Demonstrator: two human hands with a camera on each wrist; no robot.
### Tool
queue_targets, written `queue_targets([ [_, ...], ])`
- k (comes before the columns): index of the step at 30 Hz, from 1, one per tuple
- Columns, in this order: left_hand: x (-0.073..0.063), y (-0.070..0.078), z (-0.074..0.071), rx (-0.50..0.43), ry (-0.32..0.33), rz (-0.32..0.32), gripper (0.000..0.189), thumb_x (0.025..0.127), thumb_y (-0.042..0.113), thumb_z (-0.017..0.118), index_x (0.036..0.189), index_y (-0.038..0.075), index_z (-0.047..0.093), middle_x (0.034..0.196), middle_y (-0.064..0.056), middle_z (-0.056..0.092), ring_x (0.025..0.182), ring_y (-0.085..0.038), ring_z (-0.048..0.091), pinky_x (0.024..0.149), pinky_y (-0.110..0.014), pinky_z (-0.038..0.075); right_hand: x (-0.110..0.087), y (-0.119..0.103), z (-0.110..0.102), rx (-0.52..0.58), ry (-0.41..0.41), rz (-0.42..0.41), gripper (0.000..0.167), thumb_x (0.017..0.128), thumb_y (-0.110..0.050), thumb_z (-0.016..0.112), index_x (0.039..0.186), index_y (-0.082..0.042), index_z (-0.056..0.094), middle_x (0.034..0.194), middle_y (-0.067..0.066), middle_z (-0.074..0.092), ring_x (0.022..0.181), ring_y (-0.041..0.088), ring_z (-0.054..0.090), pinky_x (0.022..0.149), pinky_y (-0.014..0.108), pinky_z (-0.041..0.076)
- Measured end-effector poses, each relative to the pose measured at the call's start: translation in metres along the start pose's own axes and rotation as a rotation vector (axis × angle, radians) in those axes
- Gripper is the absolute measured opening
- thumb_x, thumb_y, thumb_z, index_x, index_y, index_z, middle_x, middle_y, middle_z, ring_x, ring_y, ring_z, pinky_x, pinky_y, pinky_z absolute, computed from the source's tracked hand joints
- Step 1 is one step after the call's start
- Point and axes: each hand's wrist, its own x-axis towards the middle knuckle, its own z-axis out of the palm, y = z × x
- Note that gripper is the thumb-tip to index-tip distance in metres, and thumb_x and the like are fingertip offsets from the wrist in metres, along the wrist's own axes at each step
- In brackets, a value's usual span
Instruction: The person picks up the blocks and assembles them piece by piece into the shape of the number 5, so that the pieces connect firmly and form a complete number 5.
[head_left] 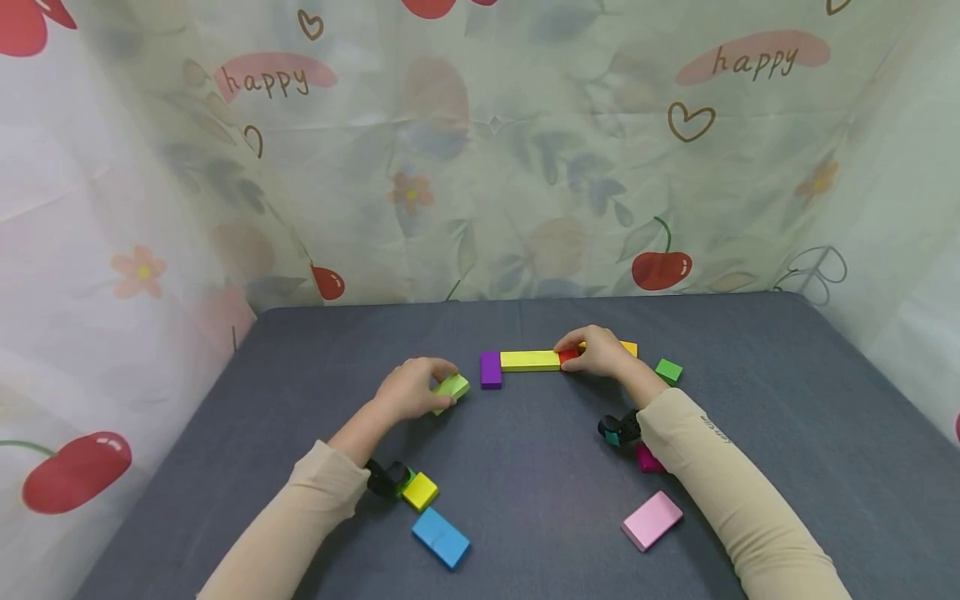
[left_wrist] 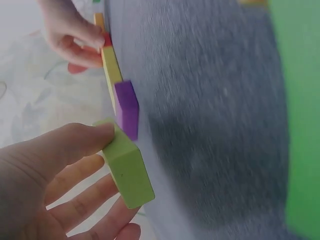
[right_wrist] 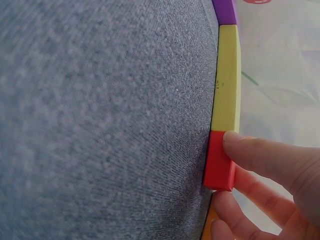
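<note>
My left hand (head_left: 408,389) pinches a light green block (left_wrist: 129,172) between thumb and fingers, left of the purple block (head_left: 491,370). In the head view that purple block lies at the left end of a long yellow block (head_left: 529,361). At the yellow block's right end sits a red block (right_wrist: 219,162). My right hand (head_left: 597,351) holds the red block, its thumb on the upper face and fingers at the side and end. Beside the red block, an orange block (head_left: 630,347) is partly covered by the right hand.
A green block (head_left: 669,371) lies beyond my right forearm. Nearer me are a pink block (head_left: 652,521), a magenta block (head_left: 649,458) partly behind the sleeve, a blue block (head_left: 441,537) and a small yellow block (head_left: 420,492). A patterned curtain (head_left: 495,167) hangs behind the grey table (head_left: 525,492).
</note>
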Motion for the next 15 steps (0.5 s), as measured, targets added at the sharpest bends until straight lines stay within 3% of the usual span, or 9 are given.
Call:
queue_targets([
  [8, -0.005, 0.019, 0.008, 0.019, -0.037, 0.053, 0.041, 0.080, 0.022, 0.073, 0.120, 0.016, 0.063, 0.107, -0.008, 0.067, 0.092, -0.020, 0.060, 0.077, -0.036, 0.048, 0.000, -0.001, 0.000, 0.005, 0.000, 0.006, 0.030, 0.083, -0.012, 0.069, 0.112, -0.006, 0.067, 0.116, 0.016, 0.064, 0.104, 0.030, 0.052, 0.093, 0.046, 0.041],
  [15, -0.003, 0.027, 0.014, 0.059, -0.063, 0.091, 0.042, 0.079, 0.024, 0.074, 0.119, 0.015, 0.063, 0.106, -0.008, 0.067, 0.093, -0.020, 0.062, 0.078, -0.037, 0.049, -0.001, -0.001, 0.000, -0.009, 0.000, -0.009, 0.030, 0.083, -0.013, 0.069, 0.112, -0.005, 0.067, 0.115, 0.016, 0.064, 0.103, 0.030, 0.053, 0.092, 0.045, 0.041],
])
